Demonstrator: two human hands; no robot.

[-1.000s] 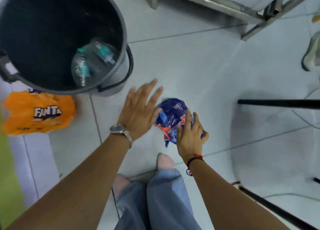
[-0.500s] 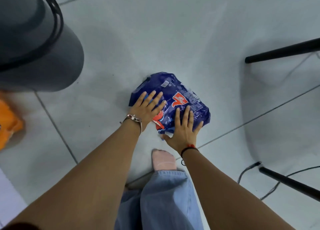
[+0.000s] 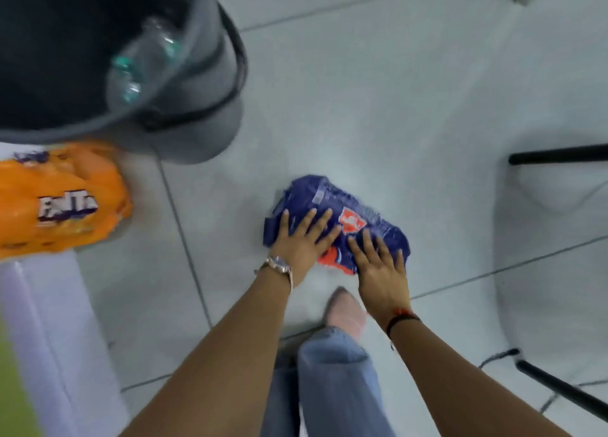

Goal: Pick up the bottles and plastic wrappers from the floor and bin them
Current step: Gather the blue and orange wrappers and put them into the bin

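Head camera looks down on a blue plastic wrapper [image 3: 358, 206] that lies flat on the white tiled floor [image 3: 378, 107], in front of the person's foot [image 3: 345, 311]. Its long axis runs from upper left to lower right. A red label with white letters is on it, but blur makes the writing unreadable; an orange-red patch shows at its near edge. Both hands press on the wrapper with the fingers spread and flat. The left hand [image 3: 299, 239], with a wristwatch [image 3: 279, 265], covers the left part, and the right hand [image 3: 378, 265], with a dark and red wrist band [image 3: 401, 316], covers the near right part. Neither grip is closed around the wrapper.

To the upper left stands a grey bin [image 3: 197, 124], cut off by the frame edge, with clear bottles [image 3: 141, 61] inside it. Just below the bin lies an orange wrapper [image 3: 62, 203] with the word "FANTA", partly outside the frame. Black bars [image 3: 559, 155] enter from the right.
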